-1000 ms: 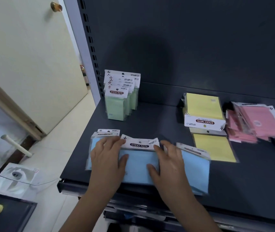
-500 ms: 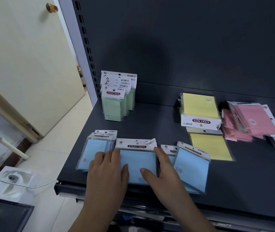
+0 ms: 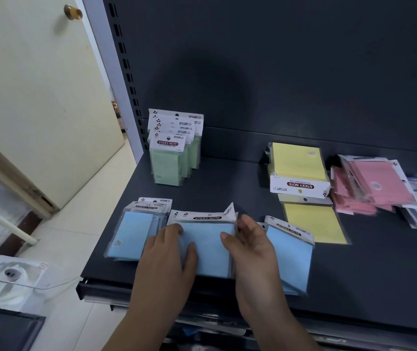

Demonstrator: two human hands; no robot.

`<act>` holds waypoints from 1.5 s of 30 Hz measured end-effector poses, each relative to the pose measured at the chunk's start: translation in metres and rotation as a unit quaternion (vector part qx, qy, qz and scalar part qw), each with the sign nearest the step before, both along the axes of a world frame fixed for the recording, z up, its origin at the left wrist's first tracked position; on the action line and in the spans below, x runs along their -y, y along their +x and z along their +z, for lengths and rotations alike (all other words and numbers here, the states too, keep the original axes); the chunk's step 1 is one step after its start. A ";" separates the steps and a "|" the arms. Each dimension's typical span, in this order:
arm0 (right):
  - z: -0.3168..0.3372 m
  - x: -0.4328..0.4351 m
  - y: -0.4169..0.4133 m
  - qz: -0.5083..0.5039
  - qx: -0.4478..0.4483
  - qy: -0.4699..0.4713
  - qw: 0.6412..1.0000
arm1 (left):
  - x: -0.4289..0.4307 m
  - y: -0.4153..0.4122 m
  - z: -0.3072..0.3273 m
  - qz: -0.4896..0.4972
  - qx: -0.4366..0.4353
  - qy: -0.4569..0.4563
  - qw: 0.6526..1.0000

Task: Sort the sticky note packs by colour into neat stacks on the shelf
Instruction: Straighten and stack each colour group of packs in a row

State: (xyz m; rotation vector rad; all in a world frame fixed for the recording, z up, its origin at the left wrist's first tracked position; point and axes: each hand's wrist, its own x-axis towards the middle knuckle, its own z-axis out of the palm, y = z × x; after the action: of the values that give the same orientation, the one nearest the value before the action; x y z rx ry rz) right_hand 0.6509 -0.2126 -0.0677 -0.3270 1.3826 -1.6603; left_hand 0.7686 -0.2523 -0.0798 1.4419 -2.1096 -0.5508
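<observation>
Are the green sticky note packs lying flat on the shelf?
No, the green sticky note packs stand upright, one behind another, at the back left of the shelf.

Head-worn view, angled down over shelf (image 3: 227,183)

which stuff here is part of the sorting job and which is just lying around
Job:
middle blue stack, held by left hand and right hand
left blue packs
right blue packs
green packs
yellow packs
pink packs
shelf

Lying about:
door
doorknob
white rod
</observation>
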 end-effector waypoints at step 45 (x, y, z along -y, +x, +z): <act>0.030 0.079 -0.086 0.129 -0.609 0.105 0.775 | 0.107 -0.057 0.019 -0.082 -0.113 0.060 0.988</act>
State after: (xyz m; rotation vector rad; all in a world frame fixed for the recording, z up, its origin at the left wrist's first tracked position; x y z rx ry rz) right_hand 0.5647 -0.2915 -0.0380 -1.5774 2.2544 -0.9485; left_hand 0.7116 -0.3591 -0.0603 1.2092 -2.0516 -0.8764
